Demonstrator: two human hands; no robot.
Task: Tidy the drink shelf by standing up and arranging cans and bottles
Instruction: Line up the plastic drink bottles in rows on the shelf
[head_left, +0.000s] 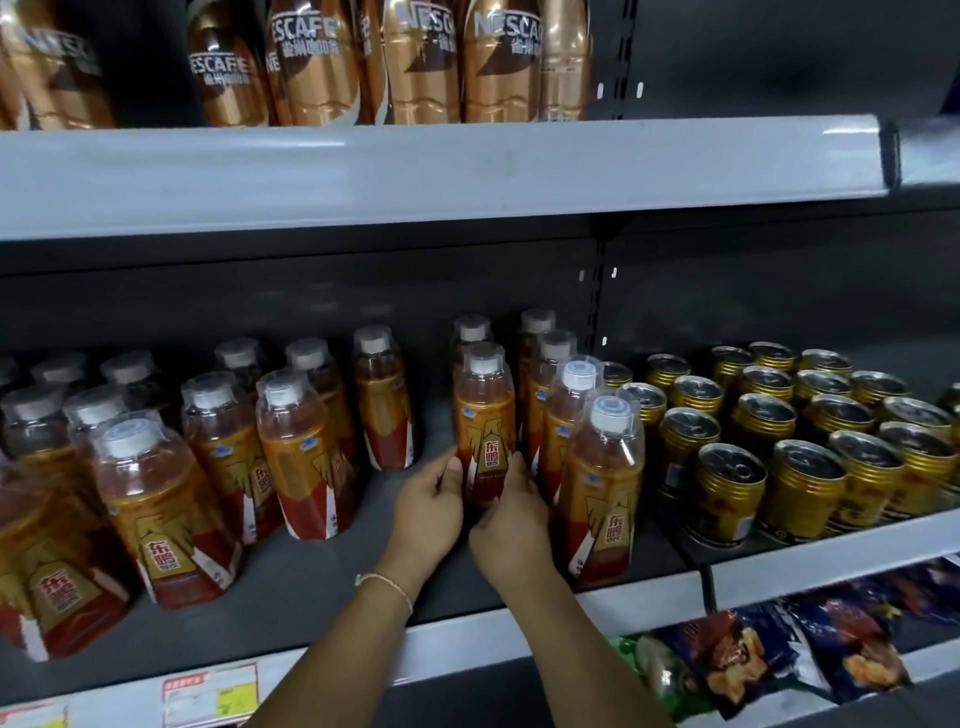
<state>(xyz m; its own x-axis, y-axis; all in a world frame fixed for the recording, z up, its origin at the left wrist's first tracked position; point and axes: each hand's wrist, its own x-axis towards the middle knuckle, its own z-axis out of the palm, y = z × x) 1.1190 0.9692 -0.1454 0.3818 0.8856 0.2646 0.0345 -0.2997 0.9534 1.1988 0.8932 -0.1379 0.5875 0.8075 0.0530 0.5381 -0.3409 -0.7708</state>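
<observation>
An upright orange drink bottle (485, 415) with a white cap stands on the dark middle shelf (322, 577). My left hand (428, 512) grips its lower left side and my right hand (511, 525) grips its lower right side. More of the same bottles stand behind it and in a column to its right (600, 483). Several others stand in rows on the left (156, 514). Gold cans (732, 499) stand upright in rows on the right part of the shelf.
Copper-coloured coffee bottles (322, 62) line the grey shelf above (415, 171). Snack bags (727, 660) lie on the shelf below at the right. Price tags (210, 693) hang on the front edge. A bare gap of shelf lies left of my hands.
</observation>
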